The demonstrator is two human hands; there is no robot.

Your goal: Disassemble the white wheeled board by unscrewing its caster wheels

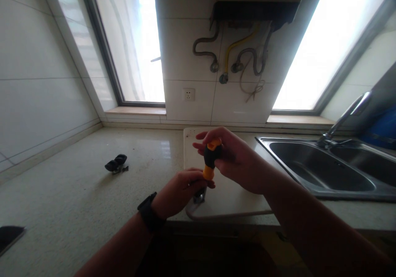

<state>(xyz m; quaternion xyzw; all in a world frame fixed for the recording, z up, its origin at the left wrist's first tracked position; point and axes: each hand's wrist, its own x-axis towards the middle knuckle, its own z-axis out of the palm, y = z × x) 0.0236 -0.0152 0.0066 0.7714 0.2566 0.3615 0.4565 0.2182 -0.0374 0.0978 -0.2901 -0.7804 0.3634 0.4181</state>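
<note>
My right hand (230,155) is wrapped round the orange-and-black handle of a screwdriver (211,159), which stands nearly upright, its lower end pointing down. Some right fingers stick out past the handle. My left hand (187,186), below a black watch, is closed at the screwdriver's lower end; the fingers hide the shaft and whatever they pinch. Just under them, a dark piece with shiny metal (199,196) sits at the near left corner of a white board (241,203). Further left on the counter lies a black twin-wheel piece (116,163) that looks like a caster.
The board rests on a speckled counter (148,149), close to its front edge. At right is a steel double sink (321,167) with a faucet (345,120). A dark flat object (10,236) lies at far left. Hoses and an outlet (188,94) are on the wall.
</note>
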